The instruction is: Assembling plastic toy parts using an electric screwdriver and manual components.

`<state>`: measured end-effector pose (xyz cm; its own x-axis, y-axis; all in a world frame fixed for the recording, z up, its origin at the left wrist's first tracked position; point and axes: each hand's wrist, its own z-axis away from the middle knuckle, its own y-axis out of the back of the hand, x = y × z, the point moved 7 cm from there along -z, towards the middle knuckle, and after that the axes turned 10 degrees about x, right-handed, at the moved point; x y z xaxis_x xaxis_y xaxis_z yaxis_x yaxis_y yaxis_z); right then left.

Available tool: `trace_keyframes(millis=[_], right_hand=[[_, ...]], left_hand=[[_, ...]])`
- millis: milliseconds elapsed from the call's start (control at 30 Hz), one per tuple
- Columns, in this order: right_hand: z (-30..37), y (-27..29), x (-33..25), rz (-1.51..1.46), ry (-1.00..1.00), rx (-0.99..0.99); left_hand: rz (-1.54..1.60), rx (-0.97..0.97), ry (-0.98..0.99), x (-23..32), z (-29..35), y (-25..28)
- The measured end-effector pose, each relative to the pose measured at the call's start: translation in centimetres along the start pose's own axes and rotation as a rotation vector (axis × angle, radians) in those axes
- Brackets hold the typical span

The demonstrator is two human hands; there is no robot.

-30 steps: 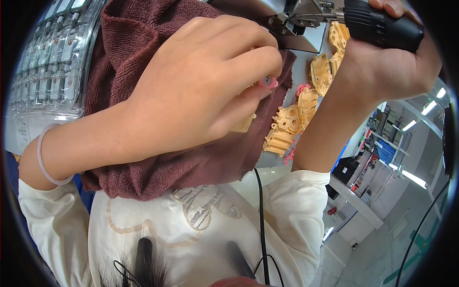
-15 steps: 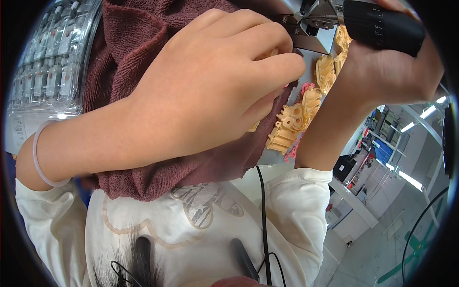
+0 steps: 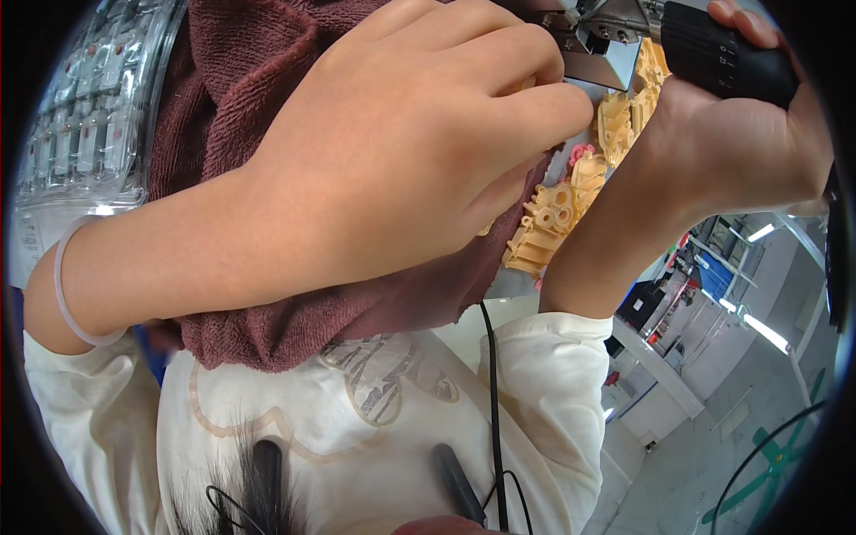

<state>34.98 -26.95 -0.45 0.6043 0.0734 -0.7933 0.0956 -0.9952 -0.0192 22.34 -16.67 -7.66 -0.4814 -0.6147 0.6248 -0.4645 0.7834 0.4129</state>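
Observation:
My left hand [image 3: 428, 125] reaches across a maroon towel [image 3: 254, 89], its fingers curled inward. Bits of a cream-yellow plastic part show between and below the fingers; most of it is hidden by the hand. My right hand [image 3: 740, 143] is wrapped around the thick black grip of a power screwdriver [image 3: 727, 52]. A metal bracket [image 3: 602, 58] at the tool's front end sits just beyond my left fingertips. More cream-yellow moulded plastic parts [image 3: 548, 227] lie in a row between my two forearms, with small pink pieces [image 3: 580, 153] beside them.
At the far left stands a clear plastic tray [image 3: 94, 107] holding rows of small grey-white pieces. A black cable [image 3: 491, 392] hangs down in front of my shirt. Off to the right are shelves [image 3: 713, 272], a white bench [image 3: 664, 379] and a green-bladed fan [image 3: 771, 464].
Both hands have shifted slightly to the right in the picture, the screwdriver along with the right one. The left hand is still closed over the plastic part.

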Motion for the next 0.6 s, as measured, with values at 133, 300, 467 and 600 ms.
trace_keyframes(millis=[133, 300, 467, 600], right_hand=[[0.0, 0.2, -0.7, 0.028, 0.047, 0.027], [1.4, -1.2, -2.2, 0.067, 0.121, 0.031], [-0.3, 0.1, -3.9, 0.107, 0.193, 0.042], [0.6, 1.4, -5.6, -0.093, -0.118, -0.039]], left_hand=[[-0.012, -0.016, -0.002, 0.2, 0.1, 0.2], [-0.021, -0.002, 0.001, 0.4, 0.0, 0.1], [0.014, 0.047, 0.005, 0.3, 0.1, 0.3], [0.009, 0.041, 0.023, 0.3, 0.1, 0.2]])
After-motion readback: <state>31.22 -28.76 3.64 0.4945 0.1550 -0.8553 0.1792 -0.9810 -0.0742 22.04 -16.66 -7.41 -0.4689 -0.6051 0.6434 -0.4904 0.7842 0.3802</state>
